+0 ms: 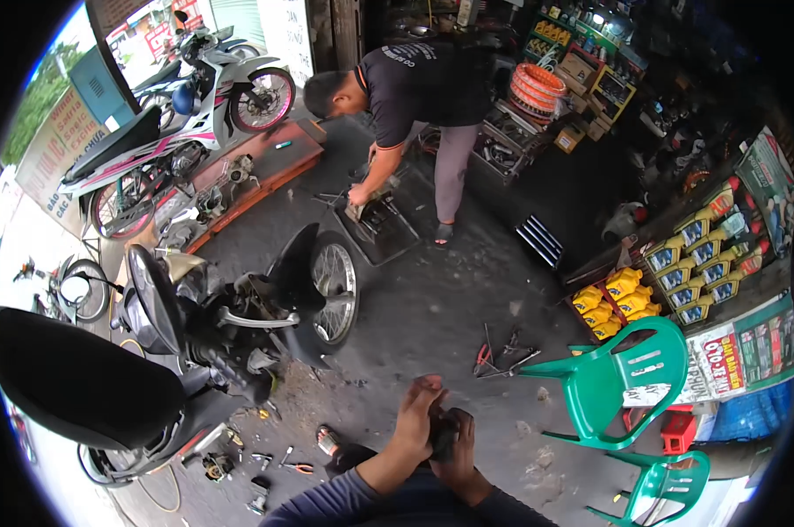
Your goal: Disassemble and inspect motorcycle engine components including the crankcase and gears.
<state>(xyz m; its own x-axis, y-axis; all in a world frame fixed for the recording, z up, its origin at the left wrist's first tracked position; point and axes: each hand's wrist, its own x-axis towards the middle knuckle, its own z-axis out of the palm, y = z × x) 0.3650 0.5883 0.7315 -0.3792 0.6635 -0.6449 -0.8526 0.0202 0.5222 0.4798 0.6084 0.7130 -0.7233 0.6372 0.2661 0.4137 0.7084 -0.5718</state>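
Near the bottom middle, my left hand (413,426) and my right hand (460,457) come together in front of me. Between them is a small dark, dirty-looking part (443,430), whose kind I cannot make out because fingers and palms cover much of it. The fingers of both hands are closed around it. To the left of my hands, pliers with orange handles (300,468) and several small metal parts lie on the floor. A dismantled motorbike (230,325) stands at left with its black seat (81,378) tilted up.
A co-worker (428,83) bends over a tray of tools (384,228). Green plastic chairs (590,395) stand at right, near racks of yellow bottles (621,299). Tools with red handles (485,356) lie on the floor. Another motorbike (186,123) sits on a low orange-edged platform (265,180).
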